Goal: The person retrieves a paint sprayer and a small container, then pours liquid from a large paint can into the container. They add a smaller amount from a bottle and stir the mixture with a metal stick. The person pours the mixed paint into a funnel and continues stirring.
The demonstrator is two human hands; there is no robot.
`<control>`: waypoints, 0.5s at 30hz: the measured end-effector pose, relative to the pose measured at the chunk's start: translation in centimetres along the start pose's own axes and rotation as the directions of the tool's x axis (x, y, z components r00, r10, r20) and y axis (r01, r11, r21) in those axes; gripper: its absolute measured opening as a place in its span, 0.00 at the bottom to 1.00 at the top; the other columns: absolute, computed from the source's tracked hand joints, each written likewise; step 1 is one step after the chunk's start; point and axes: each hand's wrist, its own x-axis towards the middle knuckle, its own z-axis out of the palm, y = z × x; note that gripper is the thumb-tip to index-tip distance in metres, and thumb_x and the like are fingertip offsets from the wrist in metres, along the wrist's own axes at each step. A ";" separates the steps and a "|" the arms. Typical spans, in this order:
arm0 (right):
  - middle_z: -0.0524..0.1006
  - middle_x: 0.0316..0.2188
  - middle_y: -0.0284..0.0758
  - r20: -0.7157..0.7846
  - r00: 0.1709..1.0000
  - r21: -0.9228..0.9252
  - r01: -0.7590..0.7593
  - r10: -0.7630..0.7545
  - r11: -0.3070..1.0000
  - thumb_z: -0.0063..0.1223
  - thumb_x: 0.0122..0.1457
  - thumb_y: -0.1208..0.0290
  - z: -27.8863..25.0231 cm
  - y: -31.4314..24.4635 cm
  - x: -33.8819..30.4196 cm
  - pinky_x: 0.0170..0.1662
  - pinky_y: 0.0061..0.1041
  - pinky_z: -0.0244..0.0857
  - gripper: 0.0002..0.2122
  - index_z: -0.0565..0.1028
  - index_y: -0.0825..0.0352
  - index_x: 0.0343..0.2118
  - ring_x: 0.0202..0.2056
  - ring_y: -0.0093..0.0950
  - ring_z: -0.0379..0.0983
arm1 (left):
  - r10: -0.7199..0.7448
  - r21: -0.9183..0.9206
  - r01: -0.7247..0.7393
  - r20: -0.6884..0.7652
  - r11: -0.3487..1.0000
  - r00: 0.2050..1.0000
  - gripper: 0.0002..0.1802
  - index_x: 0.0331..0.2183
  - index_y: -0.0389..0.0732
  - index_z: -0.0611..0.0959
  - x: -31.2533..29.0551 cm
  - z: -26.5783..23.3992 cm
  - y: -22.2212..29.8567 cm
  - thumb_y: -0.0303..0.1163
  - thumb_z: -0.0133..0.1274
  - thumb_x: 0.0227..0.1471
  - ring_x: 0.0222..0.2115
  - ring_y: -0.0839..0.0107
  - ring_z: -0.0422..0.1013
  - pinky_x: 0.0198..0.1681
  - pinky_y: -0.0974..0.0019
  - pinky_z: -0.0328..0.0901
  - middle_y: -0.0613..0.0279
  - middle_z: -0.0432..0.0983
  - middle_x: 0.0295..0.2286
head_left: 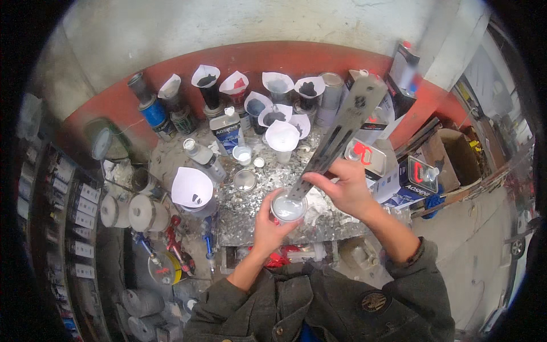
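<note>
My left hand [268, 231] is closed around a clear plastic cup [289, 208] holding a pale, whitish liquid, near the front of the bench. In my right hand [348, 192] is a long, flat metal mixing stick [347, 119] with slots and holes. It slants from the upper right down into the cup, where its lower tip meets the liquid. A round metal lid [245, 180] lies just beyond my left hand. Further back stand a small white cup [242, 154] and a white paper strainer [281, 137] set in a cup.
Paint-spattered workbench [233, 211]. Several strainer-topped cups line the back, beside a white-and-blue can [227, 133]. At left are a clear bottle [204, 159], a large paper-lined cup [194, 191] and a red spray gun [178, 245]. Solvent cans [413, 176] crowd the right, near a cardboard box [456, 157].
</note>
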 end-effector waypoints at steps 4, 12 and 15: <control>0.76 0.17 0.42 0.000 0.998 -0.044 -0.060 0.060 0.997 0.67 0.56 0.67 1.0 0.3 -1.8 0.20 0.27 0.62 0.11 0.82 0.71 0.28 0.15 0.29 0.71 | -0.027 0.009 0.027 -0.003 1.000 1.000 0.45 0.57 0.35 0.68 0.7 -0.2 -0.3 0.20 0.71 0.37 0.54 0.67 0.68 0.59 0.63 0.64 0.58 0.68 0.53; 0.77 0.18 0.40 -0.045 0.978 0.072 -0.201 0.205 0.977 0.65 0.58 0.68 1.1 -1.1 -1.9 0.21 0.26 0.62 0.09 0.82 0.71 0.32 0.17 0.23 0.71 | 0.013 0.005 -0.013 -0.004 1.000 1.000 0.46 0.58 0.35 0.68 0.9 0.4 -2.3 0.21 0.72 0.37 0.53 0.67 0.69 0.57 0.63 0.65 0.58 0.69 0.52; 0.78 0.19 0.39 -0.071 0.986 0.080 -0.145 0.150 0.986 0.64 0.58 0.69 0.3 -1.6 -0.8 0.22 0.25 0.62 0.08 0.83 0.70 0.33 0.18 0.22 0.72 | 0.013 0.014 -0.013 0.013 1.000 1.000 0.47 0.58 0.36 0.67 1.0 0.5 -2.8 0.21 0.72 0.37 0.53 0.67 0.69 0.57 0.62 0.66 0.57 0.70 0.52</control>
